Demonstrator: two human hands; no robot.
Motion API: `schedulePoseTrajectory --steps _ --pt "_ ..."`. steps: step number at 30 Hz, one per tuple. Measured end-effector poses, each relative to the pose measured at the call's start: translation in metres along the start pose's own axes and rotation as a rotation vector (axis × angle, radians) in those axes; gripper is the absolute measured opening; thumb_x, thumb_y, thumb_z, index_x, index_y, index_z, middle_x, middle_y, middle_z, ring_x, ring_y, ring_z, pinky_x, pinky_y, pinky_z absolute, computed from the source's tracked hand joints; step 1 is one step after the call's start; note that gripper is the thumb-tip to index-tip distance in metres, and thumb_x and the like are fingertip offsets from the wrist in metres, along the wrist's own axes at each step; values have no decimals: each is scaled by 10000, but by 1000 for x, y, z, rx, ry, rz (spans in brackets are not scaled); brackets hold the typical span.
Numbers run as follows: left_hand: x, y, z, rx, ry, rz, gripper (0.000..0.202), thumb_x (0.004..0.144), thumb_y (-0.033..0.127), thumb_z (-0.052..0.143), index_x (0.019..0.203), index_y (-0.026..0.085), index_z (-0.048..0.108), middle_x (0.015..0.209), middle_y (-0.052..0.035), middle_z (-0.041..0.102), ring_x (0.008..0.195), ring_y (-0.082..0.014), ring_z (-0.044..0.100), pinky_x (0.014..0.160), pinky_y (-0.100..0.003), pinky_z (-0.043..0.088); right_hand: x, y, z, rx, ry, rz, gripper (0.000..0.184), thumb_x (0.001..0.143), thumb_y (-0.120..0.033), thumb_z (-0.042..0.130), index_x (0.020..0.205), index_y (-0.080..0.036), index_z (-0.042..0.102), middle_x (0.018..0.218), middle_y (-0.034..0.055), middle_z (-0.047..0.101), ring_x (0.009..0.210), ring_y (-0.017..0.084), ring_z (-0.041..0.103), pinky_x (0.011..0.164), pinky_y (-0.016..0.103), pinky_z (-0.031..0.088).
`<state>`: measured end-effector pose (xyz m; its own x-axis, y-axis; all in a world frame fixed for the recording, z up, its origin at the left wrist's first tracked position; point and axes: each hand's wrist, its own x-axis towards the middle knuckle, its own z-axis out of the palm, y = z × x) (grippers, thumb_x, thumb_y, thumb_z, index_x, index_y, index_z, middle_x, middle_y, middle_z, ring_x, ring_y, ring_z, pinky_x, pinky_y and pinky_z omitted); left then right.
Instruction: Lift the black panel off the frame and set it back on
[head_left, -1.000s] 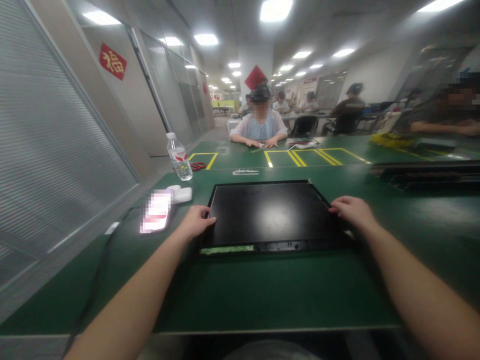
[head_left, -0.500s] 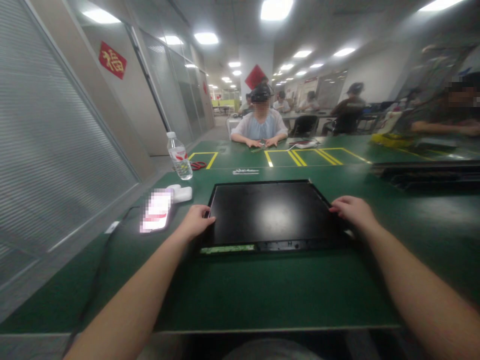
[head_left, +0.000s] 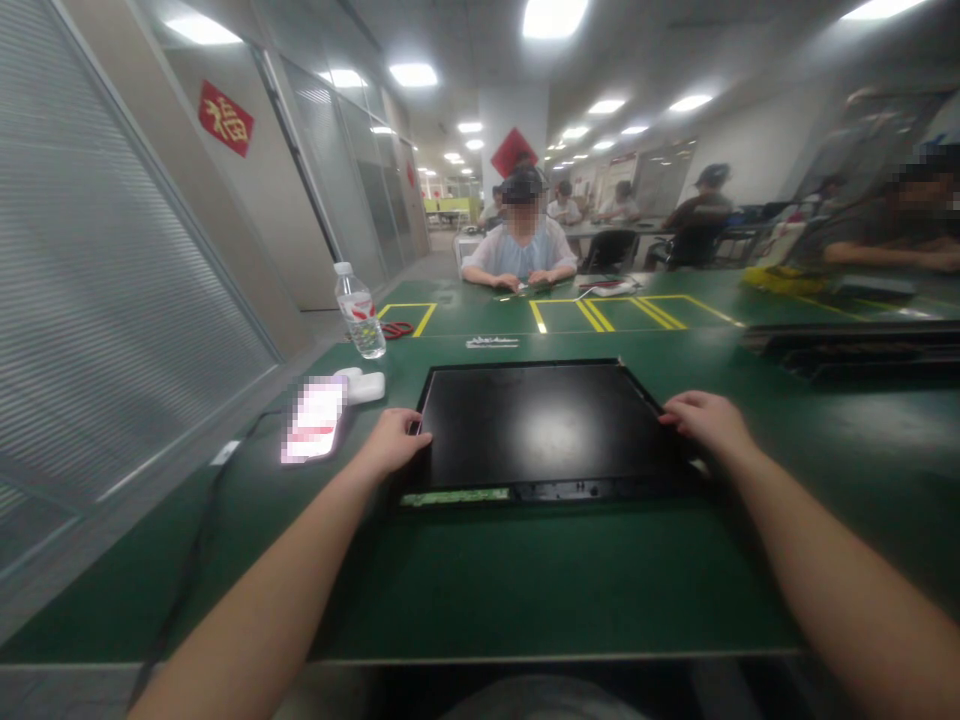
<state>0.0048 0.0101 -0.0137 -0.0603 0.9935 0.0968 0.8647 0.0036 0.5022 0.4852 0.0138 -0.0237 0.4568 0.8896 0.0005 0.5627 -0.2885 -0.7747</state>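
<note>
Green worktop (head_left: 555,590) spans the lower frame; at centre, your left hand (head_left: 394,441) and right hand (head_left: 707,424), grip closed, pinch opposite edges of a black screen panel (head_left: 536,425). Uneven pressure could crack it.

water bottle (head_left: 361,312) standing on a green table (head_left: 540,590), with red-handled scissors (head_left: 399,329) just right of it. nearer the viewer than the bottle lie a white case (head_left: 365,387) and a lit phone (head_left: 315,420); beyond the bottle and to its right, a seated person (head_left: 519,250) wears a dark headset (head_left: 523,184).
</note>
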Motion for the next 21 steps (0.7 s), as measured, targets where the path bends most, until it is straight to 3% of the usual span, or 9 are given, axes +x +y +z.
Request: schedulePoseTrajectory --steps 7,16,21 --pt "-1 0 0 -39 -11 -24 309 718 271 737 986 120 768 1106 -175 737 1013 -323 693 891 -385 528 -1 -2 -1 -27 9 -6 157 710 -286 624 783 -190 724 769 85 771 589 183 627 645 320 515" --pt "-5 8 -2 -188 6 -99 198 659 250 728 825 146 757 763 -69 697 792 -264 659 724 -340 482 -4 -4 -1 -38 8 -10 156 722 -294 616 785 -195 718 769 75 769 604 184 632 659 320 510" --pt "-5 9 -3 -232 25 -127 212 654 273 714 818 143 747 691 -34 636 704 -231 621 670 -324 450 -5 -5 0 -67 25 -8 152 728 -293 616 785 -200 722 760 71 767 597 188 638 653 321 513"
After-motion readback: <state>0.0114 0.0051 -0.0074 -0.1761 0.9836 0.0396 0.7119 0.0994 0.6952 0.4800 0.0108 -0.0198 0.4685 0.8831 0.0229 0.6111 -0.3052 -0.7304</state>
